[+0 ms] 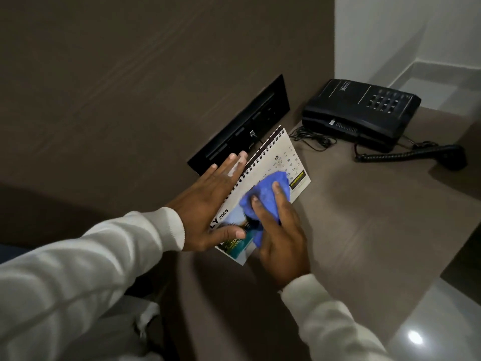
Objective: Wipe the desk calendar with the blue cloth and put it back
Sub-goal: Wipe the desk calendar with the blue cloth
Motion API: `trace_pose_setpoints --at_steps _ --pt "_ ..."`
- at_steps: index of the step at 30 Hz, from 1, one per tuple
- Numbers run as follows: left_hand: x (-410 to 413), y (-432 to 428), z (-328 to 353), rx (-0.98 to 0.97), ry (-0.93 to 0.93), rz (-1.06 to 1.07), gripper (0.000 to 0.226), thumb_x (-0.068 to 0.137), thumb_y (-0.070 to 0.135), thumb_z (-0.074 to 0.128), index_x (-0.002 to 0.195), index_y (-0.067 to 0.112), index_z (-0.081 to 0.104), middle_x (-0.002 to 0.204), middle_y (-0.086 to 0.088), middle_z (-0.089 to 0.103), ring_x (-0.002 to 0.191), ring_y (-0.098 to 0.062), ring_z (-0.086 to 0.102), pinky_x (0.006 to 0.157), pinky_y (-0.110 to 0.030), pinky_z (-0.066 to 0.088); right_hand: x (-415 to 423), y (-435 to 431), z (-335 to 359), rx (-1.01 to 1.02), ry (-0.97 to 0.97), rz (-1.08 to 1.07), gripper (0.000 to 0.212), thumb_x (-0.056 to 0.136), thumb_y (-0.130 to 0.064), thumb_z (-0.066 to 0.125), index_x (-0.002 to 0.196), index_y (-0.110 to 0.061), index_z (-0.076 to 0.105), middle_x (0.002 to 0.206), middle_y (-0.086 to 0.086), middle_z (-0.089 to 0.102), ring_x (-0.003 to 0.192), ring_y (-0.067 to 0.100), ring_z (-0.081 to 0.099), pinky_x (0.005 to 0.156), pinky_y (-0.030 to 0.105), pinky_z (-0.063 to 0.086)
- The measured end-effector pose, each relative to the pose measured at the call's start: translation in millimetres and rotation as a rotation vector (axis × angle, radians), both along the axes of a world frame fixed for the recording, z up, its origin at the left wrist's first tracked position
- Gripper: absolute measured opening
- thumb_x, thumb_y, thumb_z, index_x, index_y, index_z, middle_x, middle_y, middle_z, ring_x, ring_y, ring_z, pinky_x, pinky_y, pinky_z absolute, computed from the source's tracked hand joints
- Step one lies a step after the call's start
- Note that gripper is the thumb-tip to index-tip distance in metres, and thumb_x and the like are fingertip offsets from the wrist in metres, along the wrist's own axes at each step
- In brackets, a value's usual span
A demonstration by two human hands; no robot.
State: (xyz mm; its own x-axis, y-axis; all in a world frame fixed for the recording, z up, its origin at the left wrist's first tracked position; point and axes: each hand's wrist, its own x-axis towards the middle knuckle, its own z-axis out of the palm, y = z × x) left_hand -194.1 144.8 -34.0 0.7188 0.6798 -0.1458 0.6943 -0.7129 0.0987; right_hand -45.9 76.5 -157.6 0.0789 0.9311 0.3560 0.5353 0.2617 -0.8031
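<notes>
One white spiral-bound desk calendar (270, 162). Against its front, one crumpled blue cloth (263, 194). Behind it, one black rectangular wall panel (242, 126). To its right, one black push-button telephone (361, 113) with one black coiled cord (390, 155). Beneath it, one brown desk top (364, 230). At the calendar, two hands: one left hand (208, 204), one right hand (281, 235). Two white knitted sleeves (104, 256).

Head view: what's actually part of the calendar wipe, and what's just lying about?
Job: desk calendar; blue cloth; left hand holding the calendar; right hand pressing the cloth on its page.
Lying about: black telephone; handset lying on the desk; black wall panel behind the calendar.
</notes>
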Motion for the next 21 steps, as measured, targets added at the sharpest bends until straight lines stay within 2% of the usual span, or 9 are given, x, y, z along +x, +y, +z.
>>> trace_pose_setpoints --at_steps 1,3,7,10,11,14,16,18,21 --pt "0.7 -0.4 0.9 0.000 0.005 0.004 0.109 0.079 0.067 0.046 0.150 0.005 -0.008 0.163 -0.010 -0.008 0.151 -0.022 -0.009 0.123 -0.049 0.009 3.3 -5.1 -4.7 -0.020 -0.013 0.015 0.069 0.076 0.004 0.069 0.137 -0.019 0.045 0.152 0.015 0.024 0.137 0.036 0.032 0.107 0.053 0.040" --pt "2.1 -1.1 3.2 0.008 0.013 0.000 0.109 0.079 0.065 0.048 0.150 0.004 -0.007 0.163 -0.012 -0.007 0.151 -0.022 -0.009 0.123 -0.048 0.008 10.0 -10.3 -8.8 -0.009 0.001 0.002 0.066 0.074 0.008 0.069 0.134 -0.012 0.049 0.150 0.020 0.028 0.135 0.037 0.034 0.103 0.055 0.044" --pt "2.5 -1.5 4.5 0.053 0.024 -0.028 0.105 0.080 0.065 0.046 0.151 0.007 -0.005 0.163 -0.013 -0.007 0.151 -0.023 -0.009 0.123 -0.047 0.006 14.5 10.0 9.7 0.099 0.316 -0.163 0.049 0.089 0.008 0.050 0.133 -0.015 0.051 0.155 0.016 0.025 0.144 0.018 0.024 0.111 0.042 0.038" --pt "3.0 -1.6 5.0 0.080 0.042 -0.041 0.102 0.081 0.067 0.042 0.151 0.008 -0.004 0.163 -0.011 -0.007 0.151 -0.022 -0.009 0.123 -0.045 0.005 11.2 34.8 21.4 0.127 0.345 -0.200 0.046 0.090 0.004 0.047 0.132 -0.016 0.051 0.155 0.011 0.026 0.144 0.013 0.022 0.116 0.026 0.026" --pt "2.9 -1.3 5.1 0.083 0.050 -0.042 0.102 0.081 0.067 0.042 0.151 0.007 -0.002 0.163 -0.011 -0.006 0.151 -0.022 -0.009 0.123 -0.045 0.005 9.4 36.8 19.6 0.114 0.318 -0.187 0.048 0.089 0.007 0.050 0.132 -0.014 0.051 0.154 0.013 0.027 0.143 0.014 0.022 0.116 0.026 0.025" --pt "2.0 0.1 5.5 0.086 0.057 -0.035 0.098 0.083 0.064 0.042 0.152 0.007 0.002 0.163 -0.010 -0.003 0.151 -0.021 -0.008 0.123 -0.047 0.008 9.1 23.9 2.3 0.015 0.220 -0.139 0.057 0.078 0.016 0.063 0.128 -0.009 0.054 0.149 0.020 0.035 0.138 0.024 0.029 0.110 0.040 0.037" --pt "1.7 0.5 5.0 0.079 0.044 -0.034 0.094 0.086 0.061 0.042 0.152 0.008 0.002 0.164 -0.009 -0.002 0.151 -0.020 -0.007 0.123 -0.048 0.010 15.6 12.5 -5.6 -0.031 0.166 -0.087 0.054 0.076 0.015 0.068 0.125 -0.007 0.058 0.145 0.021 0.041 0.136 0.027 0.033 0.102 0.048 0.047" --pt "1.5 0.5 4.8 0.075 0.033 -0.031 0.092 0.087 0.059 0.043 0.152 0.010 0.000 0.164 -0.007 -0.002 0.151 -0.019 -0.007 0.123 -0.048 0.011 21.5 11.4 -2.5 -0.013 0.253 -0.075 0.049 0.079 0.014 0.064 0.123 -0.006 0.059 0.144 0.019 0.043 0.137 0.031 0.035 0.099 0.053 0.049" --pt "0.6 2.0 3.6 0.082 0.044 -0.038 0.093 0.086 0.062 0.042 0.152 0.012 -0.002 0.164 -0.006 -0.003 0.151 -0.018 -0.007 0.123 -0.047 0.012 21.8 28.8 23.0 0.030 0.435 -0.169 0.049 0.086 0.013 0.051 0.128 -0.013 0.055 0.150 0.007 0.033 0.140 0.021 0.032 0.111 0.039 0.038"
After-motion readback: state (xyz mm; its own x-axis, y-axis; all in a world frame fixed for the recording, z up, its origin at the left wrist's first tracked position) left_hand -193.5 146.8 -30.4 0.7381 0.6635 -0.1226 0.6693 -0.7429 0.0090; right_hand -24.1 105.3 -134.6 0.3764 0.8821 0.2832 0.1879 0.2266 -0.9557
